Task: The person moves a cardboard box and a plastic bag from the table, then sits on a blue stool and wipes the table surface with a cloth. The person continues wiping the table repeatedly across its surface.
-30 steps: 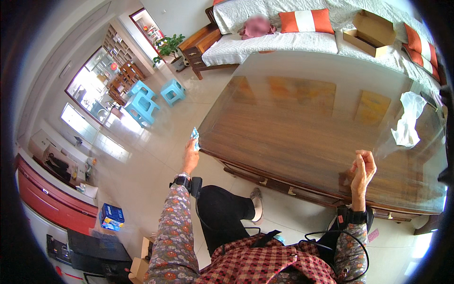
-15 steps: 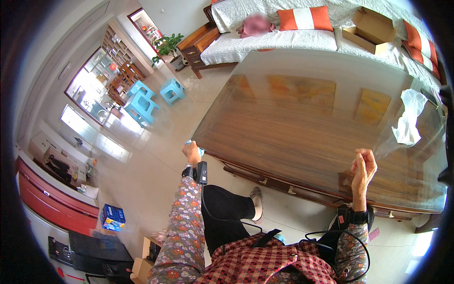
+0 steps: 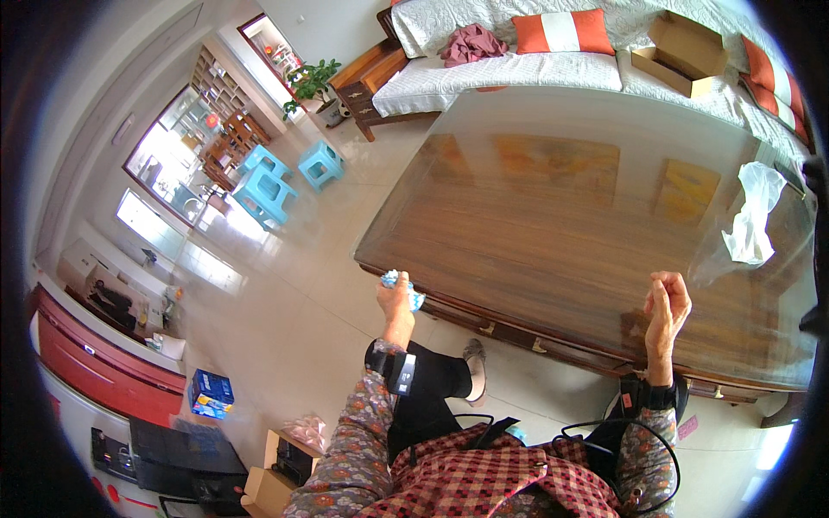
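My left hand (image 3: 396, 302) is closed around a crumpled blue-and-white cloth (image 3: 416, 301) just off the near left edge of the table. Parts of the cloth stick out above and beside the fingers. The low wooden table (image 3: 518, 250) has a shiny glass top that reflects the wall pictures. Over its near right part I hold up my right hand (image 3: 668, 318), fingers loosely bent and nothing visible in them. A thin white plastic bag (image 3: 749, 216) lies crumpled on the glass at the far right.
Behind the table stands a sofa (image 3: 414, 82) with orange-and-white cushions (image 3: 561, 32) and an open cardboard box (image 3: 682, 53). Blue plastic stools (image 3: 264, 192) are on the floor to the left. A blue carton (image 3: 211, 394) sits at the lower left, and a cable hangs near my right arm.
My left hand has moved right and slightly down with the cloth, away from the table's left corner. The right hand has hardly moved.
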The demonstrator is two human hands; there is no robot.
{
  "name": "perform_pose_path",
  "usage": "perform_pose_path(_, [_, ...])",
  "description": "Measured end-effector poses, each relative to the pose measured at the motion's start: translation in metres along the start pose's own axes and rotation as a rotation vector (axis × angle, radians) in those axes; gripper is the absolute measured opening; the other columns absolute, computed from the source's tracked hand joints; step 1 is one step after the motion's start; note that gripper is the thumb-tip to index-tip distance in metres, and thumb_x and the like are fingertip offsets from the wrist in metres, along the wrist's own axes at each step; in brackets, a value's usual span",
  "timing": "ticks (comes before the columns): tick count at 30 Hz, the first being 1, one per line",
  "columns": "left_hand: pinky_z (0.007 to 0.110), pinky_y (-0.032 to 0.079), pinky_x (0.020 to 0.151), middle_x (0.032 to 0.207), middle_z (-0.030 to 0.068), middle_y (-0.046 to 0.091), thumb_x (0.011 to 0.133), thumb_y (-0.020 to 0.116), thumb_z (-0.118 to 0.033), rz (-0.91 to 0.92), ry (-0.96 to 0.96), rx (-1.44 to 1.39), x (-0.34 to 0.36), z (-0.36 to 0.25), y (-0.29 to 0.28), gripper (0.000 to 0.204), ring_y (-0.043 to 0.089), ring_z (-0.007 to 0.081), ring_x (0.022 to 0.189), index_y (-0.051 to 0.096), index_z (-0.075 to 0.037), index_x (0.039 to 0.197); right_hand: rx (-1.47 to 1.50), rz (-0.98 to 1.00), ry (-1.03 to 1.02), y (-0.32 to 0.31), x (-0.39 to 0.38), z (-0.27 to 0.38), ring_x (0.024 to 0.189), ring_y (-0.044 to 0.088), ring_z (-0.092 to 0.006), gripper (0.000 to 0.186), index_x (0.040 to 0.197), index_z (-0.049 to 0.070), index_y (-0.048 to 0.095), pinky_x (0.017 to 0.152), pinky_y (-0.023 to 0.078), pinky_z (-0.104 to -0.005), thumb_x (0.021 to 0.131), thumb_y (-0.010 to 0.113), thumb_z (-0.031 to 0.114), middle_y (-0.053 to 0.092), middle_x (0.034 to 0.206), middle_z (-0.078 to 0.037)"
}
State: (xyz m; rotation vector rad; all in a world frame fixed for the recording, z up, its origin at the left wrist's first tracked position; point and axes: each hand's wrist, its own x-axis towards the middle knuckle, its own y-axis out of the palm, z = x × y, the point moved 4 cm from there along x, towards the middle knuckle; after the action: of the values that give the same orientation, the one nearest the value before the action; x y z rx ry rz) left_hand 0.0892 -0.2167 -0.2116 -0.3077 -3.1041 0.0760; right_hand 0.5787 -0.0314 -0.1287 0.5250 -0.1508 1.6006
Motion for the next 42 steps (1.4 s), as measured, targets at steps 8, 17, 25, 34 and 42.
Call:
perform_pose_path(8, [0.033, 0.044, 0.044, 0.066, 0.0, 0.054, 0.084, 0.071, -0.012, -0.056, 0.004, 0.13, 0.103, -0.016, -0.026, 0.016, 0.049, 0.0135, 0.05, 0.057, -0.007, 0.08, -0.016, 0.021, 0.04, 0.0, -0.002, -0.006, 0.049, 0.04, -0.0022, 0.01, 0.091, 0.006, 0.063, 0.045, 0.032, -0.0175, 0.095, 0.059, 0.013, 0.049, 0.063, 0.005])
perform_pose_path(17, [0.033, 0.043, 0.042, 0.068, 0.0019, 0.061, 0.078, 0.079, -0.02, 0.088, 0.024, 0.28, 0.192, -0.026, -0.043, 0.02, 0.052, 0.0157, 0.051, 0.066, -0.005, 0.076, -0.079, 0.072, 0.079, 0.007, -0.006, -0.003, 0.053, 0.042, -0.0025, 0.01, 0.09, 0.004, 0.061, 0.049, 0.034, -0.0173, 0.095, 0.058, 0.012, 0.05, 0.068, 0.004])
perform_pose_path(25, [0.026, 0.037, 0.045, 0.067, -0.0078, 0.056, 0.085, 0.073, -0.028, 0.452, -0.024, 0.414, 0.219, -0.049, 0.017, 0.016, 0.046, 0.0055, 0.052, 0.065, -0.014, 0.082, -0.167, 0.1, 0.12, 0.01, -0.01, -0.003, 0.054, 0.042, -0.0028, 0.011, 0.09, 0.003, 0.059, 0.049, 0.034, -0.0176, 0.094, 0.057, 0.012, 0.048, 0.067, 0.004])
perform_pose_path(34, [0.028, 0.037, 0.04, 0.066, -0.0045, 0.053, 0.088, 0.069, -0.035, 0.279, -0.049, 0.423, 0.204, -0.027, -0.038, 0.023, 0.044, 0.0079, 0.047, 0.062, -0.014, 0.084, -0.237, 0.147, 0.064, 0.013, -0.01, -0.002, 0.051, 0.047, -0.0046, 0.008, 0.086, 0.002, 0.062, 0.048, 0.036, -0.0201, 0.088, 0.058, 0.008, 0.053, 0.062, 0.002])
perform_pose_path(42, [0.027, 0.04, 0.041, 0.062, -0.0024, 0.051, 0.092, 0.065, -0.032, -0.083, 0.195, 0.311, 0.178, -0.038, -0.058, 0.023, 0.044, 0.0094, 0.046, 0.057, -0.01, 0.086, -0.33, 0.211, -0.041, 0.02, -0.009, 0.008, 0.049, 0.049, -0.006, 0.005, 0.084, 0.001, 0.062, 0.049, 0.038, -0.0202, 0.084, 0.058, 0.005, 0.052, 0.058, -0.001])
